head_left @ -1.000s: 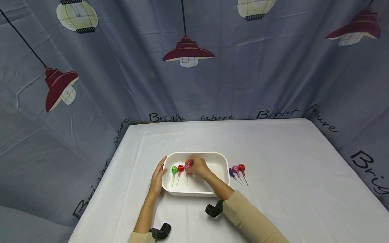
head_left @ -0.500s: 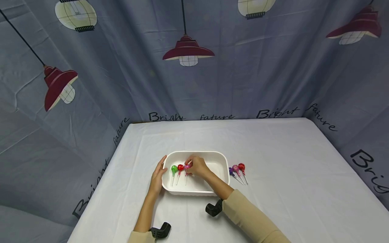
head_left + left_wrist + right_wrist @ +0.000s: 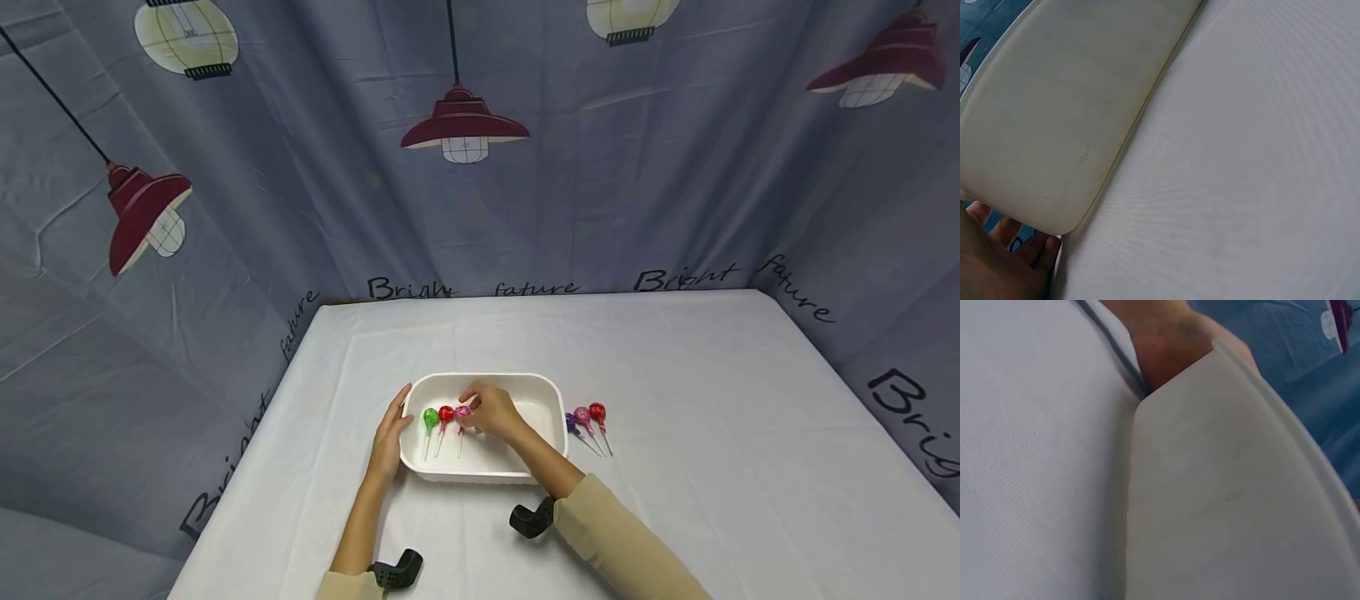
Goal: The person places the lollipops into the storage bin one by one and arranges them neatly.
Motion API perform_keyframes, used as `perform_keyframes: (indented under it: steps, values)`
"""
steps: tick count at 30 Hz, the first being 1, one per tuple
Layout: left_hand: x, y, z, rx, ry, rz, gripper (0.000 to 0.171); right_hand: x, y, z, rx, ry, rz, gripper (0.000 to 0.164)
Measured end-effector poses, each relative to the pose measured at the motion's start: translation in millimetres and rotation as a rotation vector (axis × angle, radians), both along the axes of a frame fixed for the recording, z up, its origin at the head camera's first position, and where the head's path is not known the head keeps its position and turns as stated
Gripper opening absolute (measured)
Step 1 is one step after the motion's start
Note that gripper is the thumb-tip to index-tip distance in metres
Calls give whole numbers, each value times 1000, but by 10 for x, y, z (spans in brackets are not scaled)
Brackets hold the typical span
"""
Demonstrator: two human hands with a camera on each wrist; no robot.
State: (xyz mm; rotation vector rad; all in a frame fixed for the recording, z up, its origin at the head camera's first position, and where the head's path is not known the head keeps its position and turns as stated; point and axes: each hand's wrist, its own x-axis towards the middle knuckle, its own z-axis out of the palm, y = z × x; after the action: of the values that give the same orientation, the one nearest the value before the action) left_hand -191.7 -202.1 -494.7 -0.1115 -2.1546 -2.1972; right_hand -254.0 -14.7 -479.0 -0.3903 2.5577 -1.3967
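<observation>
A white tray (image 3: 517, 477) lies on the table. Beside its left end is my left hand (image 3: 388, 433), fingers extended along the outer wall and thumb at the rim. The left wrist view has this hand (image 3: 1004, 269) touching the tray's end. Inside the tray, a green lollipop (image 3: 431, 418), a red lollipop (image 3: 446, 414) and a pink lollipop (image 3: 462, 412) lie in a row, sticks toward me. My right hand (image 3: 493, 412) is over the tray, its thumb and fingers parted beside the pink lollipop. Both wrist views mostly show the tray's outer wall (image 3: 1197, 487).
Right of the tray, on the white tablecloth (image 3: 697, 400), lie a purple lollipop (image 3: 572, 423), another pink lollipop (image 3: 583, 417) and another red lollipop (image 3: 597, 413). A grey curtain (image 3: 300, 167) printed with lamps surrounds the table's back and sides.
My right hand's fingers have spread slightly and drawn back right from the pink lollipop, which now lies in the row. The left hand and tray stay in place.
</observation>
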Motion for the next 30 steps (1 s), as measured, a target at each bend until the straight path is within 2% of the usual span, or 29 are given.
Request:
perform_keyframes:
  steps: [8,16,18,20,23,25,27,30]
  values:
    - [12,-2,1,4,2,-7,50,143,166,245,-11,52,-25,32]
    - [0,0,-6,9,1,-2,50,223,519,465,-183,58,-103,29]
    - [-28,-16,-77,16,10,-2,50,229,629,505,-221,62,-130,29]
    - [-33,-18,-83,17,10,-4,50,239,743,551,-243,64,-161,29]
    - [-74,-49,-169,17,15,-7,49,236,914,588,-253,75,-214,30]
    - [-79,-49,-173,14,17,-6,49,228,1029,590,-252,63,-258,32]
    - [-109,-63,-245,13,27,2,49,219,1144,570,-250,54,-302,33]
    - [-111,-56,-260,14,43,10,49,205,1311,504,-259,40,-357,34]
